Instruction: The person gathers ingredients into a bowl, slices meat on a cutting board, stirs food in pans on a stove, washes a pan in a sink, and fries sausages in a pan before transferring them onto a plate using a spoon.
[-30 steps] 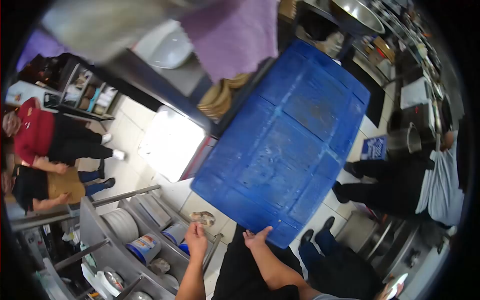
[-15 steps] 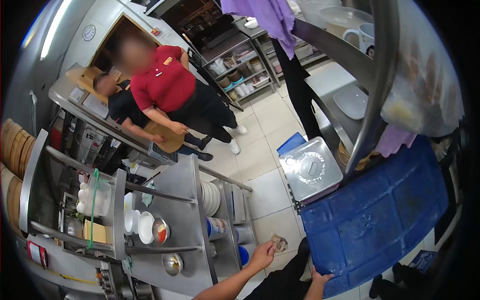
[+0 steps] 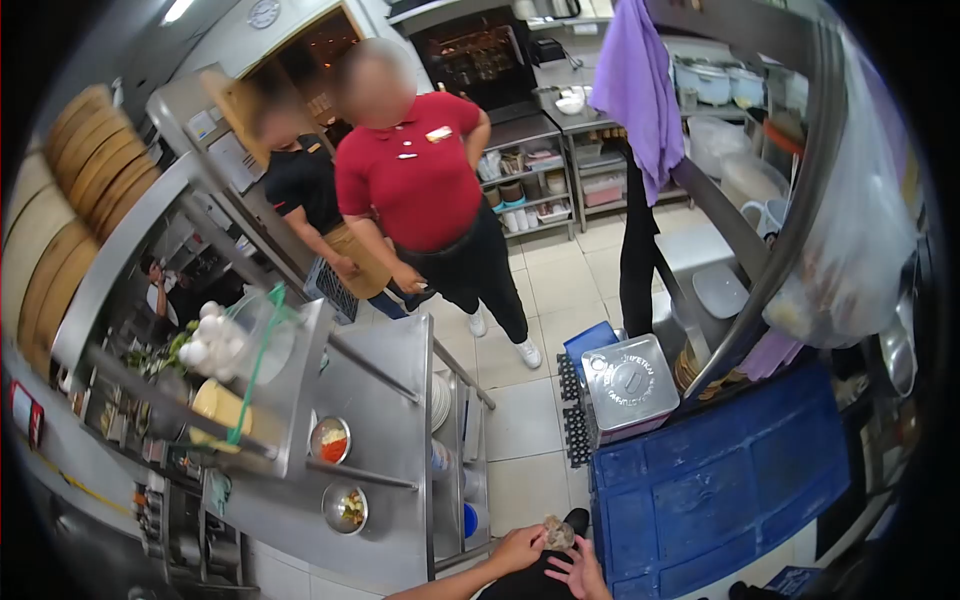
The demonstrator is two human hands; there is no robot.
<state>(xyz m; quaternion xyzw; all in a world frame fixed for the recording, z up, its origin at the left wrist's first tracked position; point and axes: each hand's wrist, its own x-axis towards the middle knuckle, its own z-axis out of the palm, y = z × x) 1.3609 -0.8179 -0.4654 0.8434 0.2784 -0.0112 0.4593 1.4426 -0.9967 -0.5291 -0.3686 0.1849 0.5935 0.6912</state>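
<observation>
A small brownish, crumpled item (image 3: 559, 534) is pinched in my left hand (image 3: 521, 549) at the bottom centre; what it is I cannot make out. Close on its right is my right hand (image 3: 583, 572), fingers spread, with nothing seen in it. A large blue plastic lid or panel (image 3: 720, 480) lies just to the right of my hands, and my right hand is apart from its surface. Beyond it stands a square metal tin (image 3: 630, 380) with a round-cornered lid.
A person in a red shirt (image 3: 410, 180) and a person in black (image 3: 305, 190) stand ahead. Steel shelving (image 3: 385, 480) with bowls is at left. A hanging plastic bag (image 3: 850, 220) and purple cloth (image 3: 640, 95) are at right.
The view has swung left and up. My right hand has left the blue panel's edge and come beside my left hand, which still holds the brownish item. The person in red appears nearer.
</observation>
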